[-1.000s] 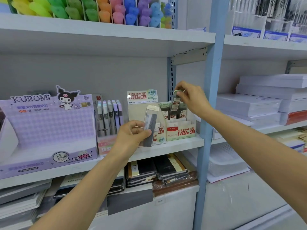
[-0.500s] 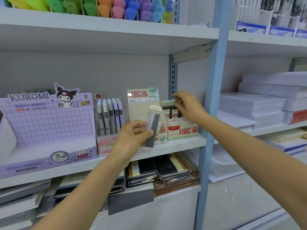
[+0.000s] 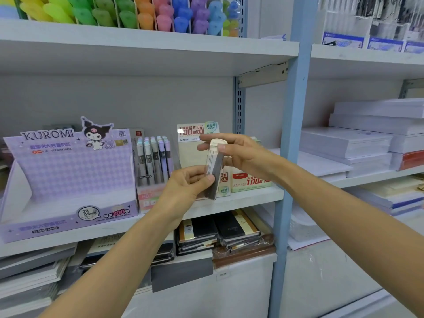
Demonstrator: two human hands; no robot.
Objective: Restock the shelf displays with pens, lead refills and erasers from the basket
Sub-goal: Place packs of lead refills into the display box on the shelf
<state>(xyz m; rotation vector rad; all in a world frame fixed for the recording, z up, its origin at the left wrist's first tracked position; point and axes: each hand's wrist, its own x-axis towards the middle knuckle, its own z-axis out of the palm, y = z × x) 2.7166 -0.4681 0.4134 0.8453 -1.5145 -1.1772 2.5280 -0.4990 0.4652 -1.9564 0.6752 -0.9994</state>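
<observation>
A clear lead refill case with a white cap stands upright in front of the middle shelf. My left hand grips its lower half. My right hand pinches its white cap from the right. Behind the hands sit two cream lead-refill display boxes: a taller 0.5 one and a lower one on its right, partly hidden by my right hand. The basket is not in view.
A purple Kuromi display box fills the shelf's left part, with a pack of pastel refill tubes beside it. A blue upright post divides the bays. Paper reams lie to the right. Notebooks are stacked below.
My right hand put its refill case into the lower cream box, then came back left onto the cap of the case in my left hand.
</observation>
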